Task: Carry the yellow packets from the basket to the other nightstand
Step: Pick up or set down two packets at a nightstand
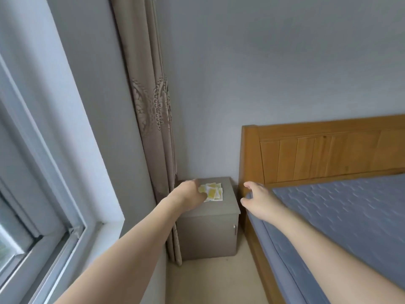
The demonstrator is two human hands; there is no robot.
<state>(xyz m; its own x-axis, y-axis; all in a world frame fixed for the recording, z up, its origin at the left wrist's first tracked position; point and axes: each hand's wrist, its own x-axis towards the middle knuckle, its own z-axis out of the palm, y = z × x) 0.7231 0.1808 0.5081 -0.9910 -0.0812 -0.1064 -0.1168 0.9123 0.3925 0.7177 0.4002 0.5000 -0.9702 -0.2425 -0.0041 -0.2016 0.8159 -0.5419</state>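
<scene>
Beside the bed [341,218] a grey nightstand [213,210] carries the yellow packets [212,191] in a loose heap, probably light, soft and slippery, best pinched at the edges; the left hand [189,197] touches them, its grip hidden, and the right hand [257,199] hangs half-open, empty.

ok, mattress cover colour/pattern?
Blue-grey with a quilted wavy stitch pattern, on the mattress beside the wooden headboard; head view, the only one.
</scene>
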